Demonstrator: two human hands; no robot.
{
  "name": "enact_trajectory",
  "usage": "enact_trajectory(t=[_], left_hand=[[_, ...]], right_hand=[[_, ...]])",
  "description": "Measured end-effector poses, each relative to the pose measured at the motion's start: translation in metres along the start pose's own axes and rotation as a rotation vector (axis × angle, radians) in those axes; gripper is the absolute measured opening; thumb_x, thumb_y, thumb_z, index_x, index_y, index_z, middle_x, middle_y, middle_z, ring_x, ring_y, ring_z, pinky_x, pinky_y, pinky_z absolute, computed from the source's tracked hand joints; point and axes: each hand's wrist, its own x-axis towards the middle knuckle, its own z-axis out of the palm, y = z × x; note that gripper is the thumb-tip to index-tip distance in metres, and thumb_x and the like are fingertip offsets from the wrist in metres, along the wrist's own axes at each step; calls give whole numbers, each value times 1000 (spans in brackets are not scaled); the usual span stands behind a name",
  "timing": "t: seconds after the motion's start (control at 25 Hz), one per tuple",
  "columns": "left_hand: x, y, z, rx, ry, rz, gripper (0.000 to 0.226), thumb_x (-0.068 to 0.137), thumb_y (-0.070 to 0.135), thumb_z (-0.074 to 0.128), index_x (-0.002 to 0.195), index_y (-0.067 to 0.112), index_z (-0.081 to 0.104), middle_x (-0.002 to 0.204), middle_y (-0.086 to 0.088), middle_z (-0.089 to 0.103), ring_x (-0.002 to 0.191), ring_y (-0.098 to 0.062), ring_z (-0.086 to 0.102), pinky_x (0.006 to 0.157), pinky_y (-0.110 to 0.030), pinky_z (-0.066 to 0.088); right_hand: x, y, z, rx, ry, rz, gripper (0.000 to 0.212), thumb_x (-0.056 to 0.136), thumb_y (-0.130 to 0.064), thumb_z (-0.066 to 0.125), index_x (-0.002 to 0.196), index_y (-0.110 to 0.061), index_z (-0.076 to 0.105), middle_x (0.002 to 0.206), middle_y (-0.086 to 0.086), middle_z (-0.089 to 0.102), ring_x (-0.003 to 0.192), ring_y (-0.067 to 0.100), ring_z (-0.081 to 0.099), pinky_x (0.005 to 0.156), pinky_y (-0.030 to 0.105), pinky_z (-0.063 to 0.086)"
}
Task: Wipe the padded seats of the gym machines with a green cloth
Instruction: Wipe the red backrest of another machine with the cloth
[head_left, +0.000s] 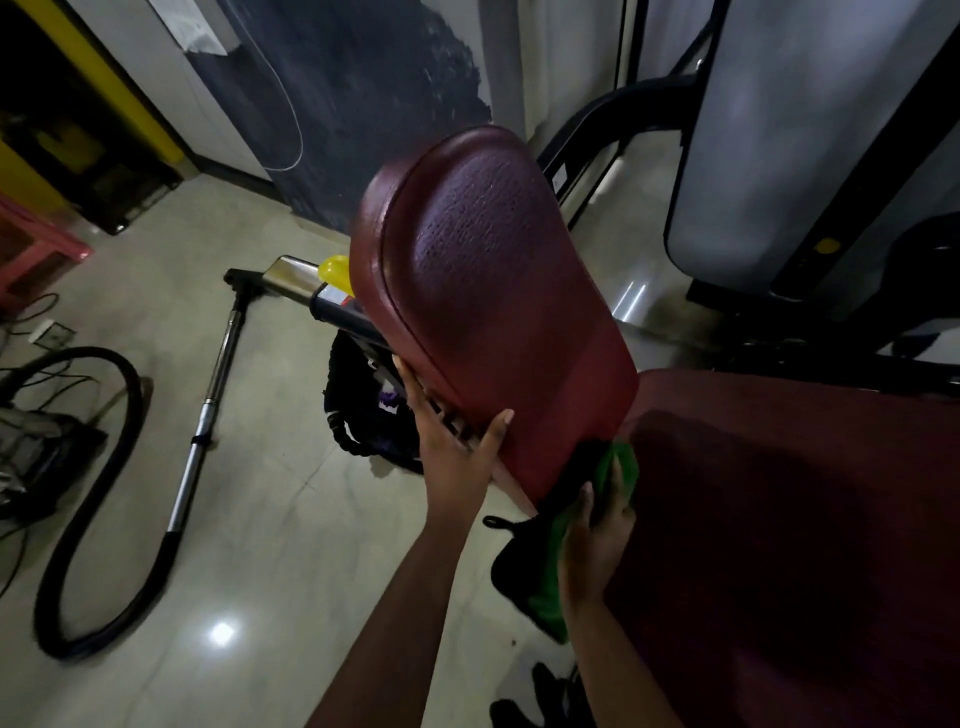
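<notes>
A dark red padded backrest (488, 312) tilts up in the middle of the view, and a flat dark red seat pad (789, 519) lies to its right. My left hand (457, 441) grips the backrest's lower left edge, thumb on the front face and fingers behind. My right hand (597, 535) holds the green cloth (621, 467) in the gap where backrest and seat meet. Part of the cloth hangs down below the hand, over a black part of the frame.
A vacuum wand (208, 410) and its black hose (93, 519) lie on the pale tiled floor at left. A steel vacuum canister (306, 283) and a dark bag (363, 410) sit behind the backrest. A grey shrouded machine (779, 156) stands at right.
</notes>
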Motion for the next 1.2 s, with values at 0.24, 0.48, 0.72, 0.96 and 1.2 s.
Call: enact_trajectory(t=[0.24, 0.48, 0.72, 0.96, 1.2], left_hand=[[-1, -3, 2, 71, 28, 42, 110, 76, 23, 77, 136, 55, -10, 151, 22, 15, 137, -10, 36, 109, -37, 39], [-1, -15, 7, 7, 47, -7, 110, 73, 31, 76, 146, 43, -6, 154, 15, 20, 136, -8, 37, 108, -40, 42], [-4, -8, 8, 30, 58, 21, 108, 74, 35, 75, 142, 51, -7, 154, 13, 21, 134, -6, 38, 109, -36, 40], [-4, -8, 10, 92, 71, 19, 108, 78, 29, 73, 147, 36, -9, 152, 11, 23, 133, -8, 41, 105, -24, 43], [-7, -10, 12, 36, 65, 12, 105, 73, 37, 69, 142, 49, -9, 156, 7, 21, 136, -11, 37, 109, -34, 39]], right_hand=[[5, -94, 40, -8, -24, -453, 49, 94, -40, 34, 140, -25, 38, 149, 11, 33, 136, 14, 25, 111, 19, 15], [64, -12, 44, -98, 39, -194, 57, 92, -44, 25, 138, -15, 43, 136, 28, 43, 123, 43, 44, 104, 45, 36], [106, -10, 16, 94, 63, -4, 70, 85, -53, 24, 134, -10, 49, 127, 26, 54, 117, 38, 51, 98, 32, 37], [63, -136, 32, 42, -160, -685, 47, 96, -39, 32, 142, -31, 33, 151, 11, 28, 139, 19, 22, 113, 26, 16], [136, -88, 53, 26, 0, -456, 56, 91, -43, 25, 140, -23, 39, 146, 15, 36, 132, 33, 34, 108, 51, 31]])
